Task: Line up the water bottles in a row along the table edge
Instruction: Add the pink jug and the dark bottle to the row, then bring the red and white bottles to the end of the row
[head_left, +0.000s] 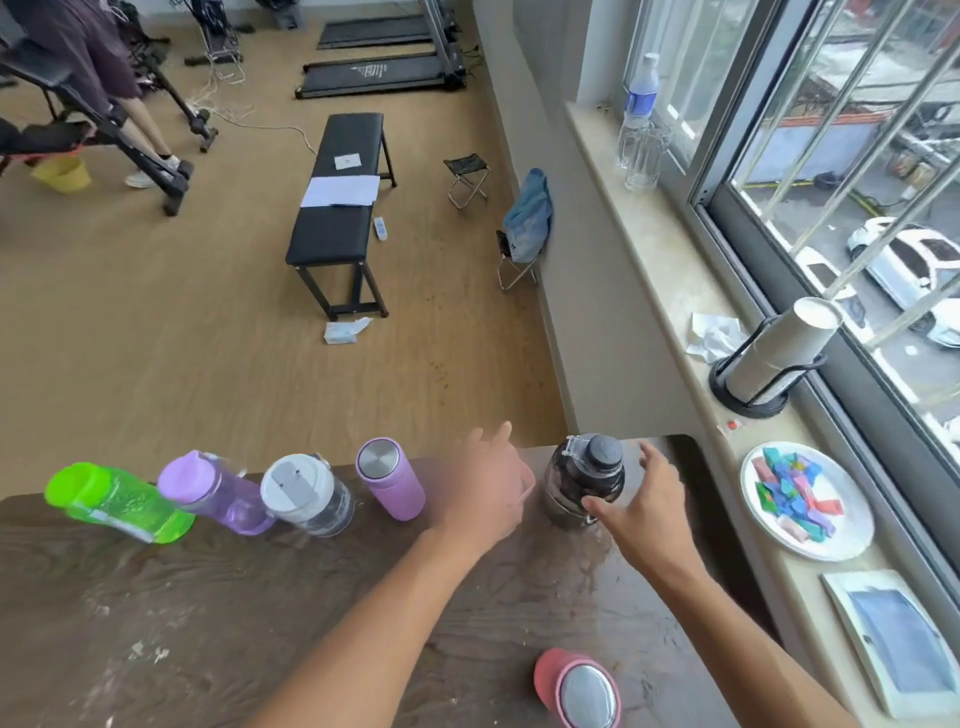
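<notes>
Several bottles stand in a row along the far edge of the dark wooden table (218, 613): a green bottle (122, 501), a purple bottle with a handle (215, 491), a clear bottle with a white lid (306, 493), a pink-purple flask with a steel cap (389, 478) and a dark bottle (584, 480). My left hand (485, 486) is blurred in the gap between the flask and the dark bottle, fingers spread. A pink edge (529, 483) shows past it. My right hand (641, 506) is open just right of the dark bottle. A red flask (576, 686) stands alone near the front edge.
A window sill runs along the right with a plate of coloured wrappers (808, 501), a cup stack in a black holder (774, 353), a white frame (898, 639) and a plastic water bottle (639, 104). Beyond the table are a black bench (337, 208) and gym machines.
</notes>
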